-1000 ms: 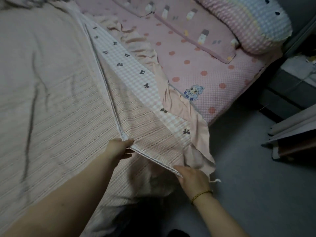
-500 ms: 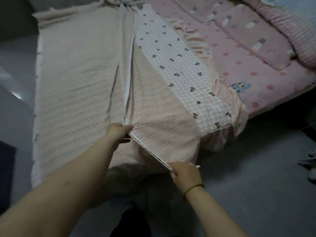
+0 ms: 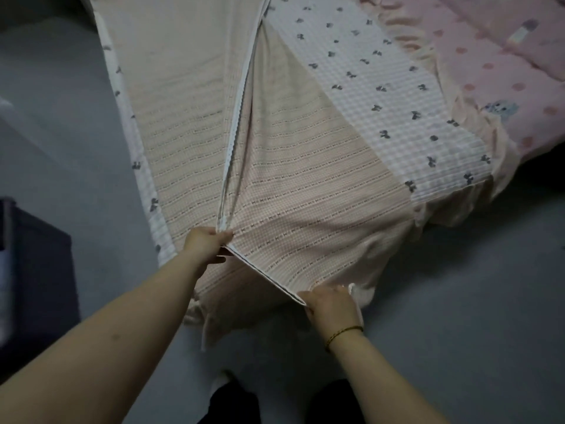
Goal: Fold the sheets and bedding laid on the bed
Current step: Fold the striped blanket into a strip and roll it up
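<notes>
Pulled a bit closer now, the sheet (image 3: 305, 194) lies spread on the bed (image 3: 504, 71), with its near end hanging off. The left hand (image 3: 208, 244) and right hand (image 3: 331, 307) each pinch the folded edge, fingers curled tight. Keep that edge straight (no sagging) and match the corners first.

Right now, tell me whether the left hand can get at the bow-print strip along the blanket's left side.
Probably yes: the left hand lies close beside the bow-print strip, with only flat blanket between them. It is gripping the folded edge, though, so it would have to let go first.
</notes>
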